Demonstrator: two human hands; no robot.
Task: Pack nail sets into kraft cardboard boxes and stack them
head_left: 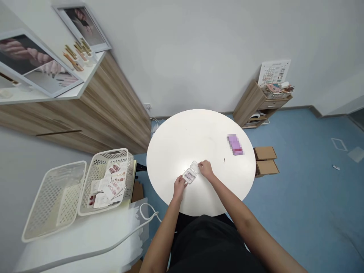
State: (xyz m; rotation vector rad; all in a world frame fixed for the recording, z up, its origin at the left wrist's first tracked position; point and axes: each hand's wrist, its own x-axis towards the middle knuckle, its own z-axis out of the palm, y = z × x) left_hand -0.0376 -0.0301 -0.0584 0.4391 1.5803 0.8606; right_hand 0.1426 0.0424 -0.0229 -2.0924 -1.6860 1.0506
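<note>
Holding an open clear nail case (189,176) near the round table's (173,140) near edge, left hand (179,187) pinching its lower side, right hand (206,169) fingers pressed together on the lid (194,167).

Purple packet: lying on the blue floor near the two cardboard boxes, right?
Not quite, it's on the wrong surface. The head view shows the purple packet lying on the round white table, not the blue floor. It is still near the two cardboard boxes, close to the table's edge on their side.
</note>
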